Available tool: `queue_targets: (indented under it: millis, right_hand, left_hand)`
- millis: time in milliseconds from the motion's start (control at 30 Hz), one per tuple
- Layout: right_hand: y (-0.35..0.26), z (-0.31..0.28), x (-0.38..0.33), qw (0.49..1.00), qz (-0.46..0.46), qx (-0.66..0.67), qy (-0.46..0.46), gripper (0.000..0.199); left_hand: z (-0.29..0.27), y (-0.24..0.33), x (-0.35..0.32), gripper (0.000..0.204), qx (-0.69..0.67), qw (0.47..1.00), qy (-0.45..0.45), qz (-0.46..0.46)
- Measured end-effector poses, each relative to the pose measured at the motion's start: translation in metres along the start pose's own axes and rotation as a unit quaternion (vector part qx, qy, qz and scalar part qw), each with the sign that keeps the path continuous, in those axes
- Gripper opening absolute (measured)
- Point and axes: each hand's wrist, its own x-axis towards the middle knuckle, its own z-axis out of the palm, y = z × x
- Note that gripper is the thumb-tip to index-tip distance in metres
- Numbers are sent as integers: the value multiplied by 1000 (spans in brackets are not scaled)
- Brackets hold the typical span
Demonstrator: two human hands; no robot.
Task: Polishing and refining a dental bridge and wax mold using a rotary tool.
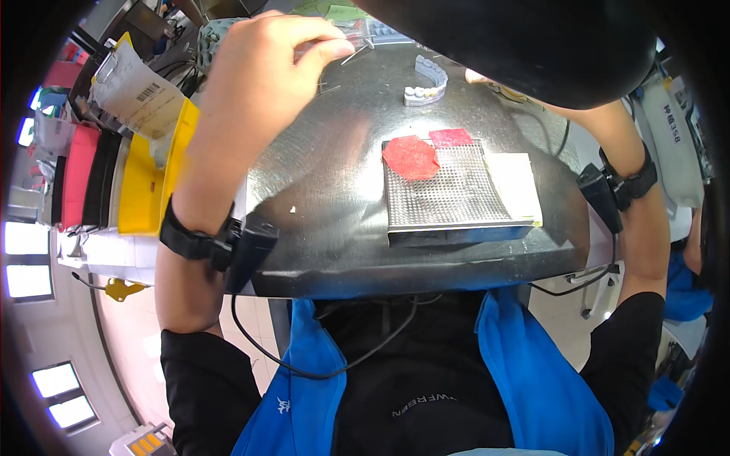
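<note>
My left hand [277,64] reaches over the far left of the metal worktop, thumb and forefinger brought together in a pinch. A thin metal rod [350,57] with a small wider end shows right at these fingertips. My right hand [477,77] is mostly hidden behind a large black rounded object [532,42]; only a fingertip and the wrist show, with something yellowish beside it. Between the hands a grey horseshoe-shaped dental model [430,80], with some paler teeth, stands on the worktop.
Nearer me lies a perforated metal-topped box [449,201] bearing a red sheet [411,158], a smaller red piece [451,137] and a pale yellow pad [514,186]. Loose pins [328,90] lie below my left fingers. A yellow bin [148,182] with papers stands left. Cables hang from both wrist-worn devices.
</note>
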Motion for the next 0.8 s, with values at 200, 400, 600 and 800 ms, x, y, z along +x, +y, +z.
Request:
queue_targets:
  millis: [200,400,600,800]
  right_hand:
    - [-9,11,8,995,-80,-47,36,36]
    - [3,-16,-38,994,39,-99,-3,32]
    - [-1,-17,-47,990,88,-85,-66,29]
    - [8,-9,-53,992,-20,-111,-53,39]
  left_hand:
    - [-11,-40,-7,21,16,991,-93,-93]
    - [3,-40,-9,20,41,985,-122,-116]
    - [56,-30,4,16,73,996,0,-58]
    - [59,-13,2,15,12,1000,22,-19]
